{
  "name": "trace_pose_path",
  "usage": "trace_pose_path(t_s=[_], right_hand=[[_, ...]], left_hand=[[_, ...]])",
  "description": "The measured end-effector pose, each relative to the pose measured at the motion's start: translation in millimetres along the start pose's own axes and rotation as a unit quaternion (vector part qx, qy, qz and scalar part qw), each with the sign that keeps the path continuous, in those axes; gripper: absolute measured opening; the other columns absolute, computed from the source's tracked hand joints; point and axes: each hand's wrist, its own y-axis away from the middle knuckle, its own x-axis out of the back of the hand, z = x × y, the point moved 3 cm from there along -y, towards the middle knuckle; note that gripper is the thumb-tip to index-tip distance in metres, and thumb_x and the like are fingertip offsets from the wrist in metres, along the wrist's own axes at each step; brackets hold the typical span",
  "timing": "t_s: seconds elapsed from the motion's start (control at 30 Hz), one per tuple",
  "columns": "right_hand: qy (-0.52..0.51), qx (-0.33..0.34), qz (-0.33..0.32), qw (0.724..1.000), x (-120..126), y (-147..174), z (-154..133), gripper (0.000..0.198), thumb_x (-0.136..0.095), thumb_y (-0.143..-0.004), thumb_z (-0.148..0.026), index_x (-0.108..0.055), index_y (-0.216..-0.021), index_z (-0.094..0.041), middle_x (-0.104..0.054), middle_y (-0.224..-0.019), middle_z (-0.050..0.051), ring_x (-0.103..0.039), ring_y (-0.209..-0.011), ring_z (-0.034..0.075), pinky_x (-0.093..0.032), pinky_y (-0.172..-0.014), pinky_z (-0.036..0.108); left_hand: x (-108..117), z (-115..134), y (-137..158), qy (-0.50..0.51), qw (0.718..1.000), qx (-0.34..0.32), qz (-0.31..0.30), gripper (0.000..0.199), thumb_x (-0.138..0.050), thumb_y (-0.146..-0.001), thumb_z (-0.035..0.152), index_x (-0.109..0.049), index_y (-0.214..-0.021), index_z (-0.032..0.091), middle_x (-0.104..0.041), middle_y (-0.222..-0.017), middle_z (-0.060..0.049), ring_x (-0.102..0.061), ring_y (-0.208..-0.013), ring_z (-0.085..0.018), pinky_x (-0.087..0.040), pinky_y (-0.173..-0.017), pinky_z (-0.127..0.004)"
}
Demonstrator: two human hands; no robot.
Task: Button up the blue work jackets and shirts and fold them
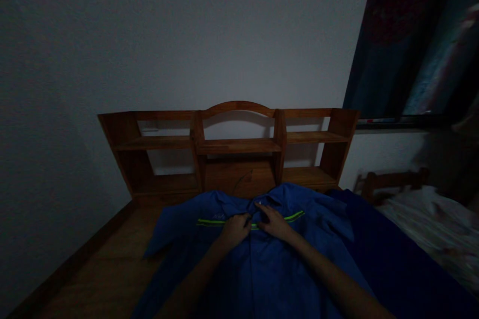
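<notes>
A blue work shirt (232,274) lies spread front side up, its collar towards the wooden shelf unit. A yellow-green stripe runs across its chest, with small light lettering at the left. My left hand (236,229) is closed at the shirt's front opening, its fingers bent against the cloth edge. Just to its right, my right hand (276,223) rests on the shirt below the collar. Its index finger stretches towards the neck opening, and the thumb is apart from it. Any button under the fingers is too dark and small to make out.
A wooden shelf unit (239,146) with an arched top stands against the pale wall (224,35). Wooden boards (108,259) show at the left. Dark blue cloth (389,254) lies to the right, beside a light patterned cover (422,214). A dark window (396,60) is at upper right.
</notes>
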Motion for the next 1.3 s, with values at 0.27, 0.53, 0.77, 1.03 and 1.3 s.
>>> trace_pose_path(t_s=[0.27, 0.53, 0.77, 1.03, 1.3], right_hand=[[-0.050, 0.006, 0.083, 0.995, -9, -8, 11, 0.035, -0.057, -0.079, -0.034, -0.060, -0.113, -0.023, -0.062, -0.104, 0.006, -0.059, -0.092, 0.020, -0.045, -0.082, 0.031], [-0.112, 0.016, 0.096, 0.989, -11, -12, 19, 0.020, -0.052, -0.084, -0.035, -0.065, -0.092, -0.022, -0.063, -0.091, 0.003, -0.059, -0.087, 0.019, -0.044, -0.079, 0.030], [-0.114, 0.071, 0.113, 0.984, -1, -5, -6, 0.021, -0.042, -0.091, -0.029, -0.061, -0.099, -0.023, -0.057, -0.094, 0.005, -0.055, -0.091, 0.017, -0.044, -0.082, 0.030], [-0.087, 0.095, 0.106, 0.986, 5, 0, -24, 0.024, -0.038, -0.092, -0.024, -0.059, -0.104, -0.027, -0.054, -0.097, 0.005, -0.054, -0.093, 0.018, -0.045, -0.084, 0.032], [-0.043, 0.102, 0.039, 0.993, 16, 4, -22, 0.037, -0.049, -0.082, -0.016, -0.052, -0.117, -0.028, -0.051, -0.112, 0.004, -0.056, -0.093, 0.017, -0.046, -0.083, 0.030]], left_hand=[[-5, -14, -16, 0.102, 0.992, 0.043, 0.068, 0.034, -0.046, -0.083, 0.047, -0.069, -0.084, 0.021, -0.068, -0.080, -0.003, -0.061, -0.075, -0.016, -0.039, -0.066, -0.022], [-22, -22, -19, 0.278, 0.958, 0.041, 0.058, 0.023, -0.059, -0.075, 0.036, -0.066, -0.085, 0.017, -0.068, -0.084, -0.004, -0.061, -0.077, -0.016, -0.044, -0.069, -0.024], [-26, -24, -17, 0.301, 0.951, 0.048, 0.054, 0.024, -0.065, -0.069, 0.029, -0.062, -0.089, 0.016, -0.065, -0.087, -0.004, -0.059, -0.077, -0.016, -0.045, -0.070, -0.025], [-25, -22, -16, 0.308, 0.950, 0.016, 0.051, 0.019, -0.064, -0.071, 0.030, -0.058, -0.081, 0.015, -0.058, -0.072, 0.000, -0.054, -0.067, -0.012, -0.041, -0.063, -0.022], [-17, -20, -12, 0.309, 0.949, -0.001, 0.057, 0.020, -0.063, -0.072, 0.034, -0.059, -0.080, 0.016, -0.059, -0.073, -0.001, -0.055, -0.069, -0.013, -0.042, -0.064, -0.022]])
